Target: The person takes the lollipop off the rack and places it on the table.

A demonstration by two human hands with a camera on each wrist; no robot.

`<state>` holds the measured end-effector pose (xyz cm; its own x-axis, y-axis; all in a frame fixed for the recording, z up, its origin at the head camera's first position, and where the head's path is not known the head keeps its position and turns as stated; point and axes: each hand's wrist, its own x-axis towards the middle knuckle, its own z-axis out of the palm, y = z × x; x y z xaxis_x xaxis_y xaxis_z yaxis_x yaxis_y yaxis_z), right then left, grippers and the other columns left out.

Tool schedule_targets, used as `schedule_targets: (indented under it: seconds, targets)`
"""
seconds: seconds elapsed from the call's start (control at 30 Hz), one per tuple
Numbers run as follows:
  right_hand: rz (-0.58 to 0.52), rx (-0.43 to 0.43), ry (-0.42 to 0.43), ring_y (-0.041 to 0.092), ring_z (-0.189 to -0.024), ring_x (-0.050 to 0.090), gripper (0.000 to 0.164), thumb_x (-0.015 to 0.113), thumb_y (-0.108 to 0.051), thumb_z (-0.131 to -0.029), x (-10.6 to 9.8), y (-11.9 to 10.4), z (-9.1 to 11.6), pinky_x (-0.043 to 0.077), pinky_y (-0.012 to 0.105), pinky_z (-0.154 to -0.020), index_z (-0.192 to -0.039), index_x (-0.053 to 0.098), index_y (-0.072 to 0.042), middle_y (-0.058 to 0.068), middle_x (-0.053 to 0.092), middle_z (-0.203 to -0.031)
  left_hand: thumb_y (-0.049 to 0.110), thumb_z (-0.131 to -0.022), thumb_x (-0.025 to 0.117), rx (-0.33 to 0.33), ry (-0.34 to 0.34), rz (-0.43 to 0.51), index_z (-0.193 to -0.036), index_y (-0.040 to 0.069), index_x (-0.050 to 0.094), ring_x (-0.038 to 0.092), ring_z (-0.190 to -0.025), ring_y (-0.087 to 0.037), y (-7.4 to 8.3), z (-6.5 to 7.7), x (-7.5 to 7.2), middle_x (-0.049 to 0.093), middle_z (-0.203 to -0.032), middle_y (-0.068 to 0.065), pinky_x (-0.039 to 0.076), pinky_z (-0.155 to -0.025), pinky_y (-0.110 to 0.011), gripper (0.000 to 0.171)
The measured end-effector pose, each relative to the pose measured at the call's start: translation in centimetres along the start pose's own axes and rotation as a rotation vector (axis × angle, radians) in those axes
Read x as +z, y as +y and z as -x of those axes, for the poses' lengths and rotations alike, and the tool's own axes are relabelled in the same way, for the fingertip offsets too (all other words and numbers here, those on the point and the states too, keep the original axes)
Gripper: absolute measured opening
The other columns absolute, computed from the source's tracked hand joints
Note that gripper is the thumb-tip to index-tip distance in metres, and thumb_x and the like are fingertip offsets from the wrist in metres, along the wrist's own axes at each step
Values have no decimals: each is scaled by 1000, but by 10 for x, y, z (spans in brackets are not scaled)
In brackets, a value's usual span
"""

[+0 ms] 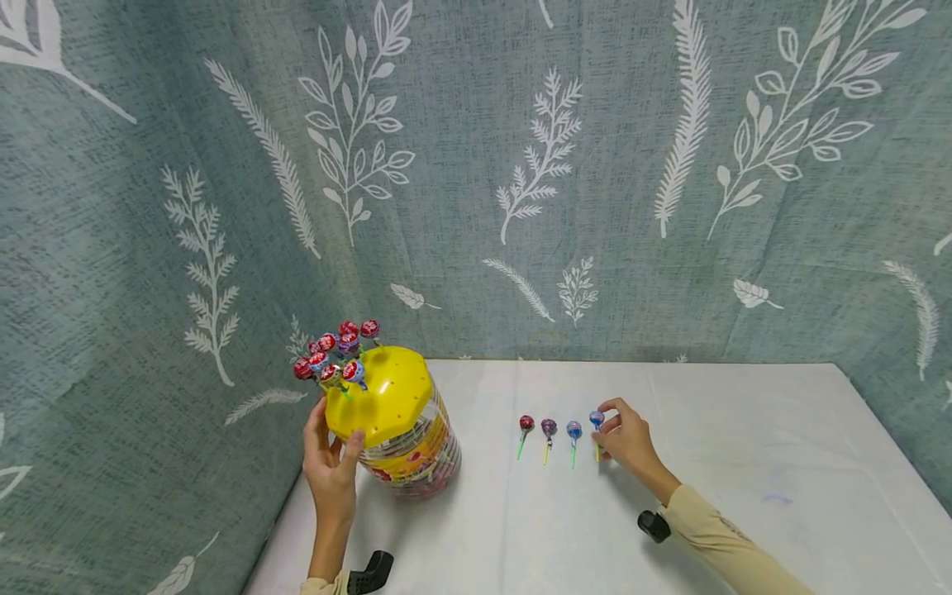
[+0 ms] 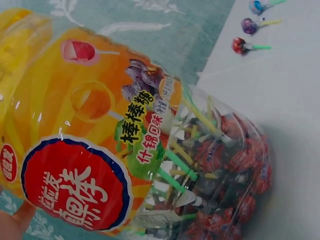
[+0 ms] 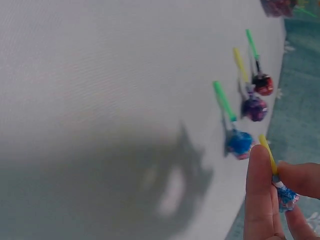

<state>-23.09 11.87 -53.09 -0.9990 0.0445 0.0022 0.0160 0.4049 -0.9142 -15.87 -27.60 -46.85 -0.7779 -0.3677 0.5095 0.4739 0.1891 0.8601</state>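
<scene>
A clear plastic jar (image 1: 427,467) with a yellow lid (image 1: 390,392) stands on the left side of the table. Several wrapped lollipops (image 1: 349,340) stick up from holes in the lid's left part. My left hand (image 1: 330,479) grips the lid's near left edge, thumb at the front. On the right, my right hand (image 1: 630,442) pinches a blue-wrapped lollipop (image 3: 287,197) by its yellow stick between thumb and fingers. To its left lie three lollipops in a row: a blue one (image 1: 573,430), a purple one (image 1: 549,427) and a red one (image 1: 526,423).
A white cloth covers the table (image 1: 744,463). Behind it and along the left hangs a green curtain (image 1: 461,207) with white leaf prints. More lollipops (image 2: 235,150) fill the jar's lower part, seen through its wall below the printed label (image 2: 80,185).
</scene>
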Motion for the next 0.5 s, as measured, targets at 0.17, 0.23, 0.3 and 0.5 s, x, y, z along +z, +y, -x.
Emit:
schedule_targets:
  seconds: [0.17,0.23,0.3,0.5]
  targets:
    - [43,15,16,20,-45,58,38,70,9,-75,5,10,-4,51,34,-46,-109,54,3,10,57,-70,0,-86,58,-24,0,6,-146,8,31,26,-138,-20,2,0,0,30,-150,-7,32,-101,-21,67]
    - [61,12,21,18,-44,57,37,71,9,-74,7,14,-6,50,32,-44,-107,55,3,9,56,-68,0,-86,58,-32,5,6,-146,8,31,26,-138,-19,2,0,0,30,-150,-6,32,-101,-21,67]
    - [74,8,19,17,-43,56,37,71,9,-73,9,18,-8,50,30,-44,-106,55,3,9,55,-67,0,-86,59,-39,8,-1,-146,9,31,26,-138,-19,3,0,0,30,-150,-5,32,-101,-22,67]
    - [140,-16,12,15,-43,53,38,72,8,-72,10,29,-11,46,28,-43,-106,56,4,6,55,-64,-1,-86,59,-33,11,-5,-146,10,32,28,-136,-19,7,1,2,31,-149,-7,31,-101,-22,67]
